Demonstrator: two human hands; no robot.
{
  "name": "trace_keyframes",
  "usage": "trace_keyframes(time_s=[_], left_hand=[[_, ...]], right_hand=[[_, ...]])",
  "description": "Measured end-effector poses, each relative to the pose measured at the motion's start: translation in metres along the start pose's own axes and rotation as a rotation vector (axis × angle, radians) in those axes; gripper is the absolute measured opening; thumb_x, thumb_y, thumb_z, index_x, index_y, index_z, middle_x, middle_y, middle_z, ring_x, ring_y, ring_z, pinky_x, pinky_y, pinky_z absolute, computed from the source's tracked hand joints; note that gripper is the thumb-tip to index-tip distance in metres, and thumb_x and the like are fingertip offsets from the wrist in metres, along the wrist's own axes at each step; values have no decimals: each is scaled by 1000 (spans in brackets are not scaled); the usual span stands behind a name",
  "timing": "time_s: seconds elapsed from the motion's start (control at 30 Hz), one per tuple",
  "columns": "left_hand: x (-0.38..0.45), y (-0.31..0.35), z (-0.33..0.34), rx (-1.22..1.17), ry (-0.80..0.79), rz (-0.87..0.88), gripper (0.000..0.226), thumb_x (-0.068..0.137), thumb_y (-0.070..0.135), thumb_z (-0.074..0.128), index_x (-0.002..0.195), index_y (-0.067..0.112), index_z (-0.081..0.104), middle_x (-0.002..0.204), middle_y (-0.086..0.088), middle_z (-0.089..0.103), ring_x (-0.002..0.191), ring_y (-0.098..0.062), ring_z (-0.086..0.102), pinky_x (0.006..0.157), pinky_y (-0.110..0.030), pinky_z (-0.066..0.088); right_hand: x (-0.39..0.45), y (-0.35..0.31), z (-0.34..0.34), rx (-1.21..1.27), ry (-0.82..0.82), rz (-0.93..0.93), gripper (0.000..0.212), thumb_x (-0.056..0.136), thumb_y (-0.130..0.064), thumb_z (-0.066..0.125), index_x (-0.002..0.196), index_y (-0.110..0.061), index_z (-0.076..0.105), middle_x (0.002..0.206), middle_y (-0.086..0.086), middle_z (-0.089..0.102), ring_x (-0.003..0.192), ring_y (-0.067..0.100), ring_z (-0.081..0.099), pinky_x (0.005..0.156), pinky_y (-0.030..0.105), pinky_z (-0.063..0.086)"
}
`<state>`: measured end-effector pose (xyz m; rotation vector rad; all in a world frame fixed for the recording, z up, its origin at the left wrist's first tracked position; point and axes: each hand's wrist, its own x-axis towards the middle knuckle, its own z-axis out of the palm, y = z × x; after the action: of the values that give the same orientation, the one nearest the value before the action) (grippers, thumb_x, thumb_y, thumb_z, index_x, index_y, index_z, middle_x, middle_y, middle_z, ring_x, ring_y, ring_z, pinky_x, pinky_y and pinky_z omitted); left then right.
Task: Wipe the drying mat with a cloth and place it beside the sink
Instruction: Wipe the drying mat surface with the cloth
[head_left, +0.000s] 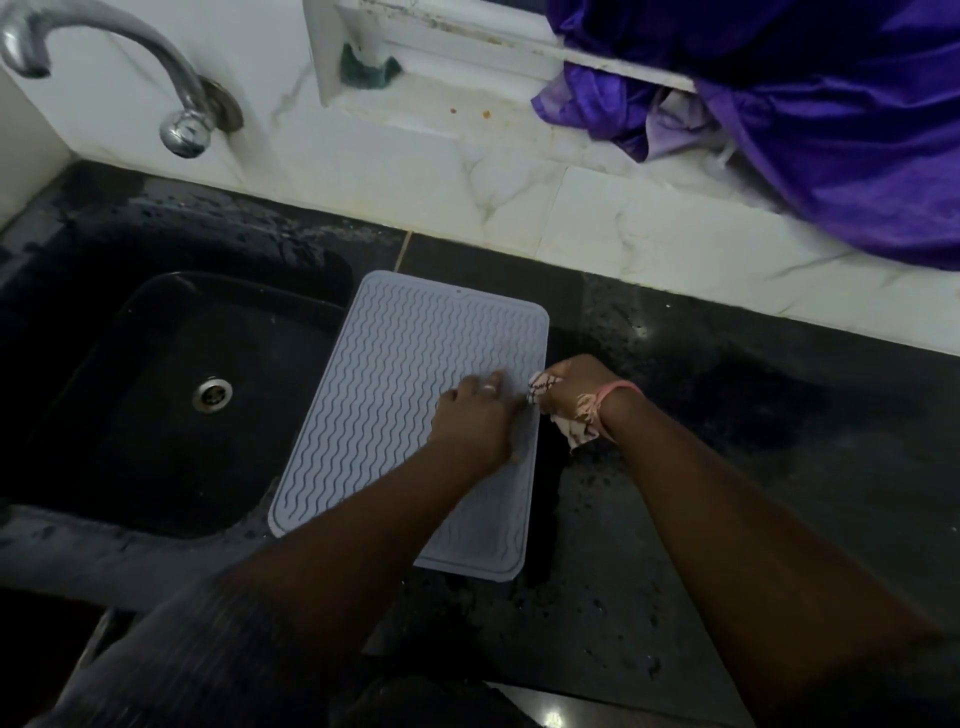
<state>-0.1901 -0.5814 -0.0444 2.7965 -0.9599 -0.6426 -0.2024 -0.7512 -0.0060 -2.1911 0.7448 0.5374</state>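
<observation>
A black sink (171, 410) is seen at the left, sunk into the dark speckled tabletop (727, 467), with a metal drain (212, 395) in its floor and a curved steel tap (119, 67) mounted on the white marble wall above it. Just beside the sink, on its right, the grey drying mat (395, 374) is laid flat on the tabletop; its left edge hangs slightly over the sink rim. Its long axis runs from the near side to the wall, tilted a little to the right at the far end, and its wavy ribs follow the same direction. The left hand (475, 421) is pressed flat on the right half of the mat, the fingers stretched and nothing gripped. Next to it, at the right edge of the mat, the right hand (576, 387) is closed around a bunched white patterned cloth (569, 421), and a pink band (615, 392) is worn on the wrist. Water drops are scattered on the tabletop. A green scrubber (369, 67) is kept on the window ledge, and purple fabric (831, 119) hangs down at the far right.
</observation>
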Motion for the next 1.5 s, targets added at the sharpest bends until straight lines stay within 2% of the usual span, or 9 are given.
trace_keyframes(time_s=[0.13,0.23,0.43,0.67,0.97,1.03,1.2,1.33,1.5], left_hand=[[-16,4,20,0,-97,-63,100,86,55,73,162,43,8,173,-5,-4,157,-39,-2,123,-60,14],[-13,10,17,31,-91,-79,102,85,53,76,162,42,10,172,-7,-4,156,-41,-1,122,-61,18],[-12,16,11,56,-143,-122,104,86,49,77,163,41,8,172,-6,-8,157,-40,-3,122,-59,21],[-14,15,9,76,-140,-125,98,89,48,74,162,44,8,172,-5,-5,157,-37,-1,120,-58,26],[-66,10,28,127,-182,-47,113,80,53,81,162,44,4,171,-11,-13,156,-44,-5,124,-61,16],[-67,11,31,141,-164,-69,117,77,53,83,161,45,3,172,-9,-14,157,-43,-4,123,-61,19],[-63,12,32,155,-140,-114,119,73,56,85,161,48,5,172,-7,-10,157,-41,0,120,-60,27],[-64,11,35,141,-125,-114,117,74,57,84,161,48,6,172,-6,-11,157,-40,0,120,-59,26],[-81,6,37,99,-61,-47,102,83,52,78,161,41,15,172,-8,1,157,-38,6,122,-56,23]], right_hand=[[-4,0,4,-80,-64,4,14,90,-19,73,94,-7,78,90,12,76,83,26,73,76,39,63],[-4,3,7,-156,-92,-13,12,86,-15,76,96,-8,79,91,10,76,86,24,73,82,43,63],[-19,15,29,-204,-123,-74,23,93,-28,69,88,-7,76,84,10,73,82,25,71,74,31,58],[-45,38,64,-378,-137,-134,21,88,-25,73,90,-4,73,93,15,71,84,30,71,73,32,57],[-53,27,38,-257,-208,-132,15,91,-19,72,83,-8,78,82,11,74,83,27,73,69,36,60],[-58,25,43,-289,-200,-160,16,93,-20,70,85,-8,75,82,10,71,79,25,69,63,28,52],[-70,39,60,-285,-210,-200,17,95,-21,67,82,-10,71,81,8,69,82,25,67,68,28,49],[-94,45,75,-357,-258,-257,25,98,-19,63,112,-1,72,106,17,71,92,27,64,83,35,52],[-88,50,57,-185,-209,-149,12,88,-15,74,94,-7,79,89,7,77,84,20,72,75,33,62]])
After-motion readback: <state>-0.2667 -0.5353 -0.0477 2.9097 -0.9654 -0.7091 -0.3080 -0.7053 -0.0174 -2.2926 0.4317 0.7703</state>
